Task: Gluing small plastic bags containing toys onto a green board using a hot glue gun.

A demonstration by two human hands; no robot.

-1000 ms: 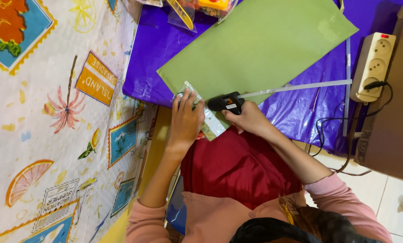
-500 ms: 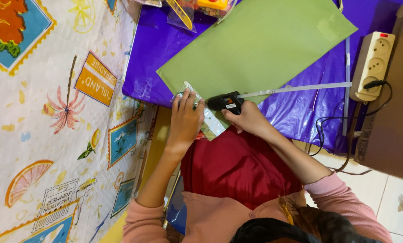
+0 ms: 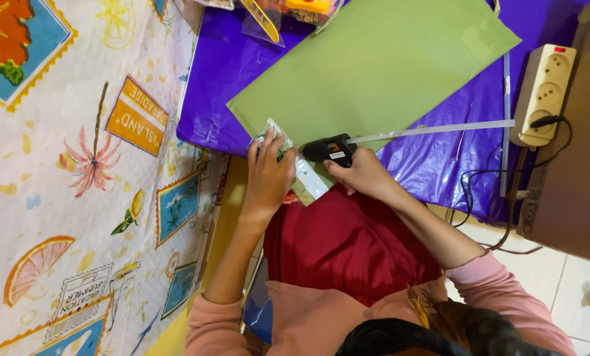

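My left hand presses down on a small shiny silver-green rectangular piece at the near corner of a large green sheet. My right hand grips a black glue gun, whose nozzle points left at that piece. A long clear glue stick juts from the back of the gun to the right. Both hands sit close together at the near edge of the purple plastic-covered table.
A cream power strip with a black plug and cable lies at the right, beside a brown surface. A patterned cloth covers the left. Clear packets and a yellow item lie at the far edge. My lap is red.
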